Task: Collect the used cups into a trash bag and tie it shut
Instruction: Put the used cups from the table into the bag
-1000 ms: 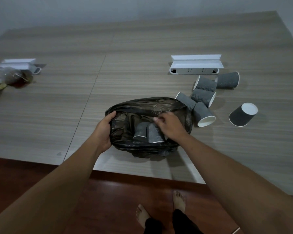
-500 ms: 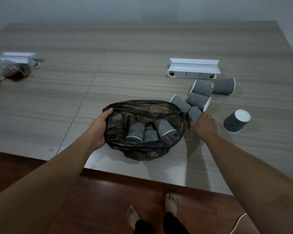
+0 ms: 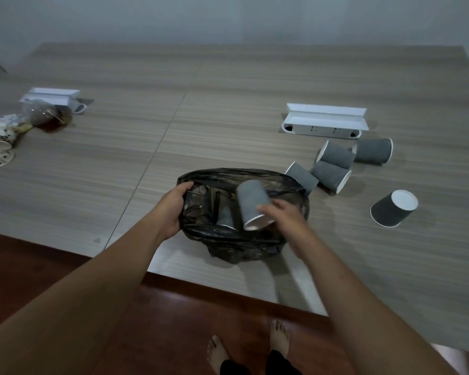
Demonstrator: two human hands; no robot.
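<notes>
Left hand (image 3: 171, 212) gripped trash bag (image 3: 238, 240) rim, holding mouth open | right hand (image 3: 283, 217) held grey cup (image 3: 252, 205) over the opening, blurred | five cups (image 3: 332, 174) lay on table (image 3: 228, 131) beside bag | advice: release low inside; keep rim wide

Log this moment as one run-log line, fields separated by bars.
left hand holds trash bag rim open | right hand holds grey cup over bag mouth | five grey cups lie on table | bag untied
</notes>
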